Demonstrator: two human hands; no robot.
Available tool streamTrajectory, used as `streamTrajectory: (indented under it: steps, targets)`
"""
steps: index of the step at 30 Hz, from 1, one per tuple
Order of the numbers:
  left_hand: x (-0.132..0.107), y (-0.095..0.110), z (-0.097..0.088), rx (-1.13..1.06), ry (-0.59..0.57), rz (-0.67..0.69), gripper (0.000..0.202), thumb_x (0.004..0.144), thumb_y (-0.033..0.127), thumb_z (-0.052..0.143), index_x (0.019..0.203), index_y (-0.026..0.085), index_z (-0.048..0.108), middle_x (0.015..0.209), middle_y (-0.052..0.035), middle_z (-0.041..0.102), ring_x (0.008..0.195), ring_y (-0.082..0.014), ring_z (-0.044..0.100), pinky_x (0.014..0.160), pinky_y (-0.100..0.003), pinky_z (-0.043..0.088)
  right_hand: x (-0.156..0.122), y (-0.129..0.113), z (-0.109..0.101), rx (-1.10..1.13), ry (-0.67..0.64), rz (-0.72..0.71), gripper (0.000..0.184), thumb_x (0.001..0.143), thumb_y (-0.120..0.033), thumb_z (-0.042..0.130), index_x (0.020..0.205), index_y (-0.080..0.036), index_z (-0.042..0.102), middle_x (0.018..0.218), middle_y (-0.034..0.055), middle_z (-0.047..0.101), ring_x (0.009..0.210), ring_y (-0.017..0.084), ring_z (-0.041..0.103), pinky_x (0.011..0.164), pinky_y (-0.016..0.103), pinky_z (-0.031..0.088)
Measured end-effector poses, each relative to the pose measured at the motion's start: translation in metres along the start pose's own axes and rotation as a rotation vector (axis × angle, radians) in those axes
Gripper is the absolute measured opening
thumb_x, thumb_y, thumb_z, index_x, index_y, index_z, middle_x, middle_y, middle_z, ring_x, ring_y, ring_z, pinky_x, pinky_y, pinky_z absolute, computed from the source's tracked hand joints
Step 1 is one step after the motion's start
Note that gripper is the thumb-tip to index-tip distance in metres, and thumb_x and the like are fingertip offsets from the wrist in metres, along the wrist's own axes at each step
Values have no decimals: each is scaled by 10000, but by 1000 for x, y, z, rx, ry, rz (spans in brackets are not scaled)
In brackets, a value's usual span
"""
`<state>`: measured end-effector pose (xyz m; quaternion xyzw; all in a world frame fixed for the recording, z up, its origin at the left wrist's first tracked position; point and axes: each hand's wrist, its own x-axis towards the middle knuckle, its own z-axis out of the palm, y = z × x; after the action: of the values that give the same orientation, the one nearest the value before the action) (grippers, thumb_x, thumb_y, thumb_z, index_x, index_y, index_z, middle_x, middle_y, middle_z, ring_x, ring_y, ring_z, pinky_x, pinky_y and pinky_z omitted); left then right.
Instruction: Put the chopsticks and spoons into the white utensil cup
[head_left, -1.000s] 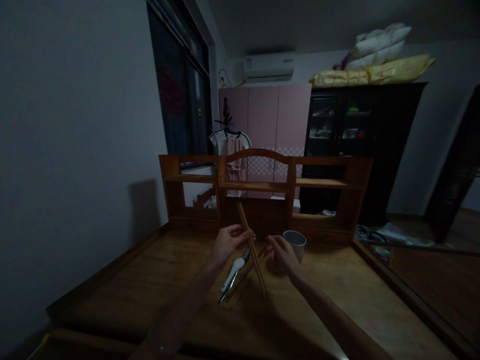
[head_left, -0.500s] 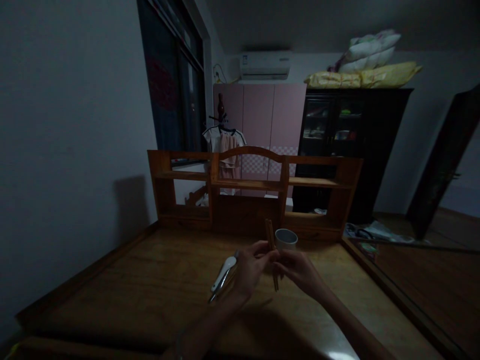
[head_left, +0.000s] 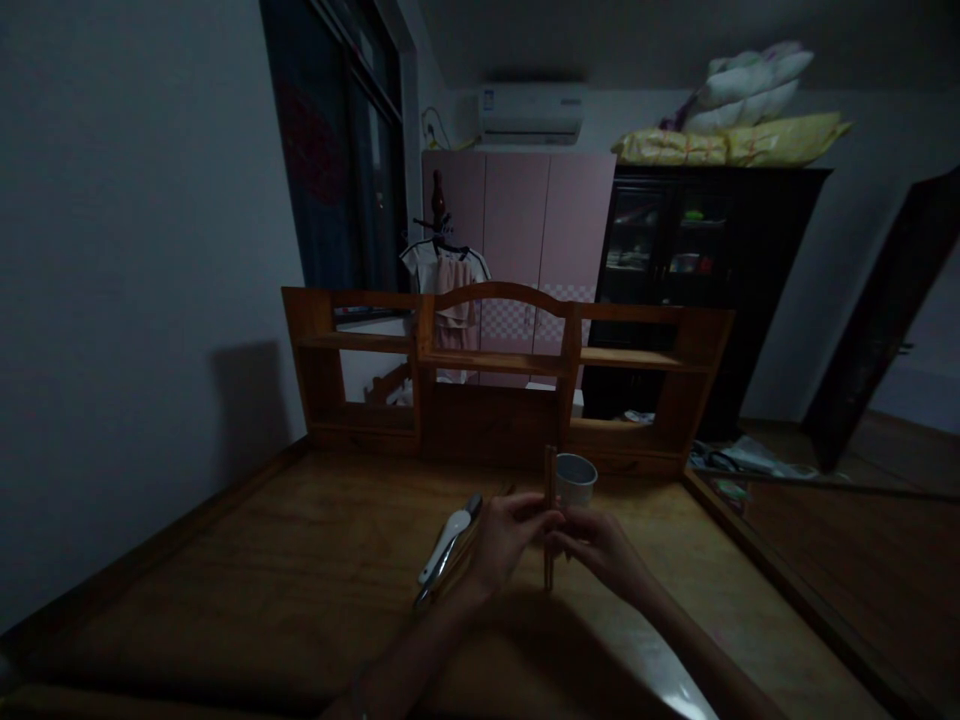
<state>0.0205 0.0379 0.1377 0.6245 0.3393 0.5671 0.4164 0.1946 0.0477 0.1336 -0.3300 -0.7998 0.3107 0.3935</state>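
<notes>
A pair of wooden chopsticks (head_left: 550, 467) stands nearly upright between my hands, above the wooden surface. My left hand (head_left: 510, 535) is closed on the sticks from the left, thumb and fingers pinching near their middle. From the right, my right hand (head_left: 596, 545) pinches the same chopsticks with thumb and fingertips. Just behind my right hand is a pale grey cup (head_left: 577, 483), its lower part partly hidden. Left of my left hand lie a white spoon (head_left: 448, 540) and a shiny metal utensil (head_left: 441, 567). More thin sticks (head_left: 459, 562) lie beside them, partly covered by my left hand.
A wooden shelf unit (head_left: 491, 365) stands along the far edge of the wooden surface (head_left: 262, 550). The wall (head_left: 135, 300) closes off the left side. A raised wooden rail (head_left: 780, 580) runs along the right edge.
The chopsticks have turned from a slight tilt to nearly upright, both hands still on them. The view has shifted slightly, and the spoon and utensil lie as before.
</notes>
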Motion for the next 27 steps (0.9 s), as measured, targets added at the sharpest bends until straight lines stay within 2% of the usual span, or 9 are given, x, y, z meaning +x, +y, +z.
streamTrajectory:
  steps: [3, 7, 12, 16, 18, 20, 22, 24, 27]
  targets:
    - [2, 0, 1, 8, -8, 11, 239, 727, 314, 720, 916, 170, 749, 920, -65, 748, 867, -243, 681, 772, -294, 524, 6, -8, -21, -66, 88, -19, 246, 817, -418, 668, 849, -176, 705, 853, 51, 661, 742, 185, 623, 631, 253, 497]
    - [3, 5, 5, 21, 10, 5, 260, 734, 345, 706, 893, 144, 750, 872, -62, 753, 819, -243, 680, 717, -286, 524, 19, -23, -38, 12, 203, -5, 347, 818, -423, 667, 1080, -196, 654, 825, 41, 652, 700, 180, 613, 621, 270, 500]
    - [-1, -1, 10, 121, -77, -1, 318, 753, 420, 668, 915, 157, 746, 863, -33, 749, 846, -249, 663, 713, -279, 498, 29, -36, -28, -20, 114, -42, 286, 843, -438, 630, 948, -179, 691, 833, 50, 652, 718, 186, 611, 623, 269, 501]
    - [8, -19, -15, 228, -199, 18, 288, 769, 424, 634, 904, 198, 750, 882, -24, 747, 820, -216, 663, 692, -245, 473, 33, -42, -44, -94, 75, -38, 296, 858, -443, 611, 872, -154, 673, 733, 33, 634, 659, 165, 592, 572, 248, 479]
    - [20, -27, -42, 288, -71, 25, 320, 809, 450, 566, 839, 186, 745, 849, -40, 742, 794, -198, 656, 696, -239, 464, 42, -48, -69, -95, 96, -29, 312, 855, -456, 611, 885, -150, 661, 717, 32, 633, 637, 159, 592, 547, 241, 472]
    - [33, -34, -74, 365, 183, 11, 433, 836, 504, 488, 655, 163, 683, 652, -34, 687, 652, -172, 620, 619, -231, 440, 56, -55, -98, -86, 154, -35, 335, 838, -478, 625, 916, -153, 647, 723, 36, 643, 633, 160, 605, 551, 246, 487]
    - [43, -41, -103, 406, 474, -58, 507, 833, 557, 444, 507, 179, 530, 442, 26, 504, 471, -130, 498, 502, -219, 373, 75, -62, -127, -101, 239, -60, 364, 818, -506, 637, 916, -155, 633, 743, 44, 653, 620, 157, 614, 559, 254, 508]
    - [45, -50, -123, 413, 573, -94, 539, 839, 579, 391, 451, 205, 397, 385, 53, 362, 412, -115, 399, 452, -224, 314, 95, -62, -148, -130, 276, -88, 390, 791, -528, 656, 887, -152, 623, 732, 48, 652, 607, 158, 618, 561, 265, 523]
    - [41, -65, -135, 425, 609, -133, 529, 830, 561, 365, 425, 222, 332, 381, 53, 309, 402, -114, 358, 432, -236, 255, 123, -48, -160, -156, 203, -94, 413, 781, -548, 650, 874, -147, 614, 714, 44, 647, 608, 164, 625, 572, 277, 529]
